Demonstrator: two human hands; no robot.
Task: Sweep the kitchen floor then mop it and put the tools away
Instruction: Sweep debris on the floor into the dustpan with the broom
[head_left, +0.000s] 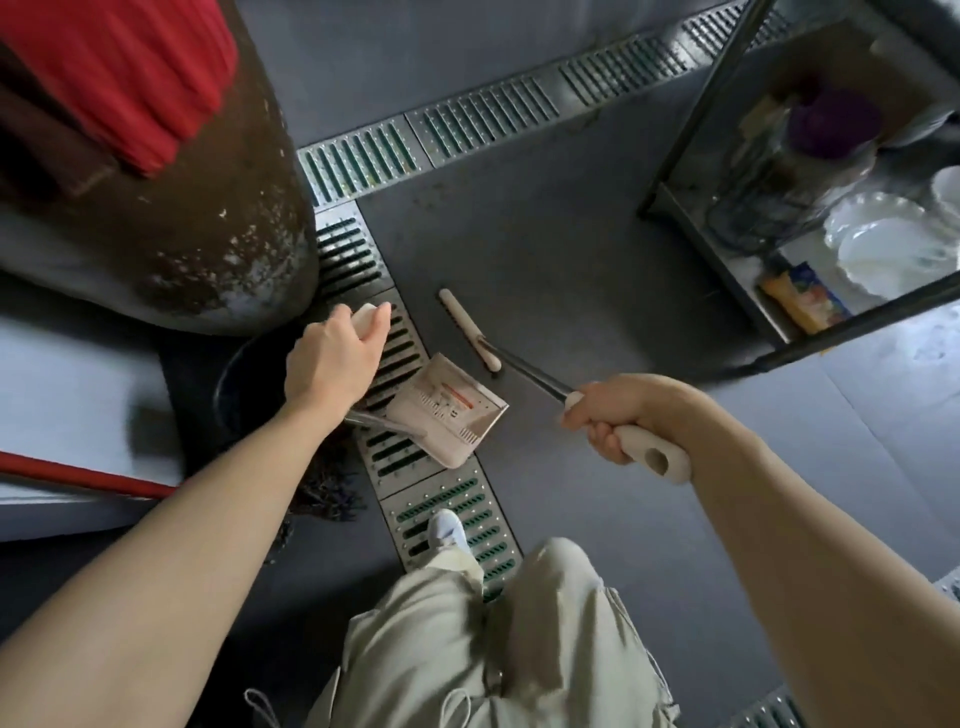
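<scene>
Premises present as a commercial kitchen. Grey floor (545, 260) is crossed by slotted metal drain grates (483, 117). A metal rack (727, 270) at right holds stacked white dishes (883, 244).

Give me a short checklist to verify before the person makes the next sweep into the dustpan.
1. Left hand grips the dustpan handle: ok.
2. Right hand grips the broom handle: ok.
3. Broom head is on the floor, apart from the dustpan: ok.
4. Dustpan lip flat on the floor: cannot tell; it lies partly over the drain grate.
5. Dirt visible between broom and pan: cannot tell.
6. Shoe clear of the pan: ok.
</scene>
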